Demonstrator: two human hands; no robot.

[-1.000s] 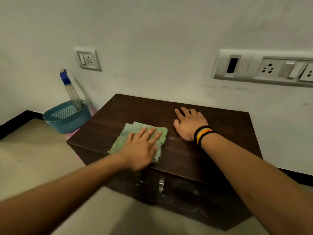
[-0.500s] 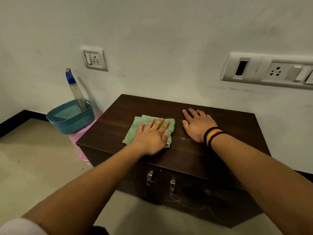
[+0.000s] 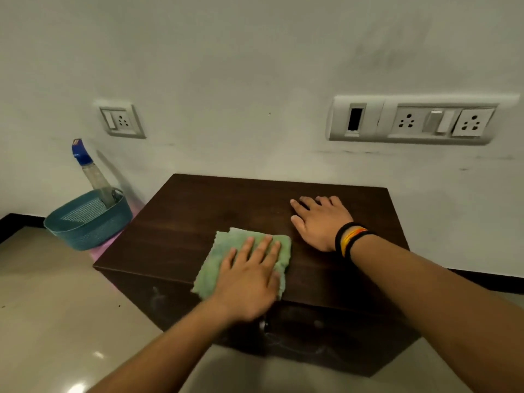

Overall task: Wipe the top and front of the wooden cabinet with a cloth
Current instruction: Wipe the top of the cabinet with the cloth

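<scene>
Partly hidden: cabinet handle [image 3: 264,324] under left hand [image 3: 249,282].

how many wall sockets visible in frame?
3. One socket sits in the small plate above the basket; two, and, sit in the long plate above the cabinet. None looks hidden.

Teal basket [image 3: 85,225] with spray bottle [image 3: 93,173]; wall sockets [image 3: 411,120] above, a smaller one [image 3: 120,120] left.

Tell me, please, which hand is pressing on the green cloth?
The left hand, flat on the cloth; the right hand, with wristbands, rests on bare wood.
</scene>
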